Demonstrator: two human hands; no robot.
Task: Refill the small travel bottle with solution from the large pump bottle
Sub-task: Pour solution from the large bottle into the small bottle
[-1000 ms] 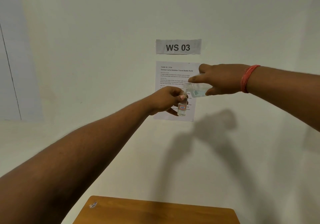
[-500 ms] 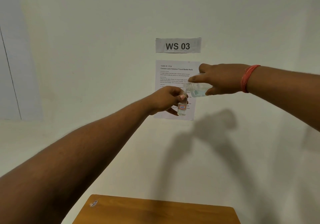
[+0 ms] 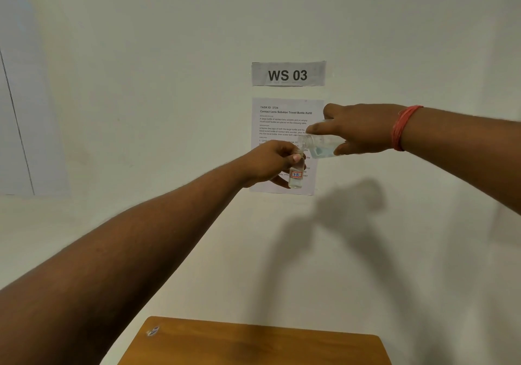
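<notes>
Little has shifted since a moment ago: your right hand point(image 3: 358, 130) keeps the large bottle point(image 3: 320, 146) tipped, mouth at 12 o'clock over the travel bottle point(image 3: 296, 174) your left hand point(image 3: 270, 164) pinches upright, so pouring likely continues.

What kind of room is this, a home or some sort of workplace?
Probably a numbered workstation for recorded tasks: a "WS 03" sign and a printed task sheet hang on a bare wall above a plain wooden table.
</notes>
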